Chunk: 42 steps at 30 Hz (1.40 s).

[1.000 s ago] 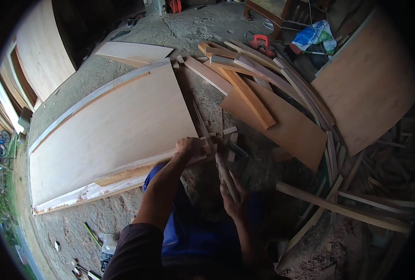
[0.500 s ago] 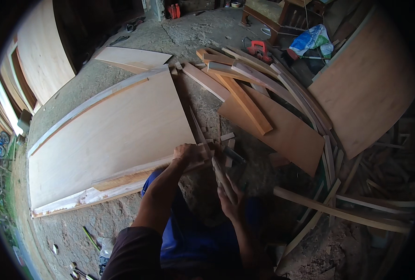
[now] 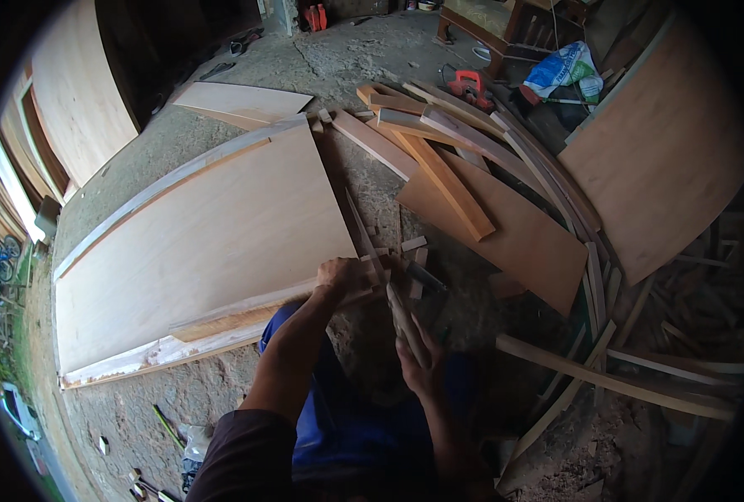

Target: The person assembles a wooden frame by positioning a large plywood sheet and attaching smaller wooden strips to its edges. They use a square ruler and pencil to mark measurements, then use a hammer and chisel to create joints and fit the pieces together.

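Note:
A handsaw (image 3: 402, 311) is gripped at its handle by my right hand (image 3: 423, 361). Its narrow blade points away from me and crosses the end of a wooden strip (image 3: 246, 315). That strip lies along the near edge of a large plywood panel (image 3: 204, 234). Closed over the strip, just left of the blade, is my left hand (image 3: 338, 274); its fingers wrap the wood. Small wood offcuts (image 3: 414, 244) lie on the ground past the blade, and a dark cylindrical thing (image 3: 426, 278) sits to its right.
Several boards (image 3: 439, 180) are piled at the far right beside a brown plywood sheet (image 3: 506, 243). A red power tool (image 3: 470, 87) stands behind them. Another large sheet (image 3: 656, 159) leans at the right. Long strips (image 3: 614, 378) stretch across the right foreground, and a yellow-green strip (image 3: 168, 425) lies at lower left.
The whole view has shifted slightly. My right hand and the saw remain at the strip's end, with the blade a little differently placed; my left hand keeps its hold.

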Tool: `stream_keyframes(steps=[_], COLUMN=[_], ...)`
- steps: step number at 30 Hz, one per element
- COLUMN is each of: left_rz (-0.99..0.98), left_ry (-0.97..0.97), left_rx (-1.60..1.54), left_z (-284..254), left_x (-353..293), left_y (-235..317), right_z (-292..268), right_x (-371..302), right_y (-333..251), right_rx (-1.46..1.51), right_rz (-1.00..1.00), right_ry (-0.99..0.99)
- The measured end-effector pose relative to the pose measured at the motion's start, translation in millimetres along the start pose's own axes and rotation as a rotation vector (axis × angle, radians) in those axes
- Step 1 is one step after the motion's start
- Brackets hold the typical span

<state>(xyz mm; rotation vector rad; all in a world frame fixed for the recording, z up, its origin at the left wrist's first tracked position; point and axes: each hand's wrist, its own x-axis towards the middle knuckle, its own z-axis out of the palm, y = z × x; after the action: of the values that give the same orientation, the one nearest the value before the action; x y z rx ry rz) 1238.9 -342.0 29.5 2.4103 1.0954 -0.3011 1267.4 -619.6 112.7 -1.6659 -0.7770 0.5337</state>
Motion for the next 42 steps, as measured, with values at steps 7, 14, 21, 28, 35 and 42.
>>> stream_keyframes(steps=[7, 14, 21, 28, 35, 42], left_rz=[-0.047, 0.02, -0.009, -0.037, -0.02, -0.001], left_ry=[-0.156, 0.022, -0.04, -0.101, -0.09, -0.06], left_rx=[0.015, -0.003, 0.039, -0.026, 0.035, -0.028], left_z=[-16, 7, -8, 1, -11, 2], left_x=[6, 4, 8, 16, -4, 17], left_y=[-23, -9, -23, -25, -9, -29], right_z=[-36, -35, -7, -60, 16, -54], right_x=[-74, -68, -25, -113, 21, -106], right_y=[-32, -11, 4, -24, 18, -2], right_rx=[-0.314, -0.2, -0.072, -0.47, -0.106, -0.194], right_rz=[0.009, -0.057, -0.028, -0.118, -0.071, 0.004], right_ry=[-0.127, -0.039, -0.057, -0.127, -0.044, -0.143])
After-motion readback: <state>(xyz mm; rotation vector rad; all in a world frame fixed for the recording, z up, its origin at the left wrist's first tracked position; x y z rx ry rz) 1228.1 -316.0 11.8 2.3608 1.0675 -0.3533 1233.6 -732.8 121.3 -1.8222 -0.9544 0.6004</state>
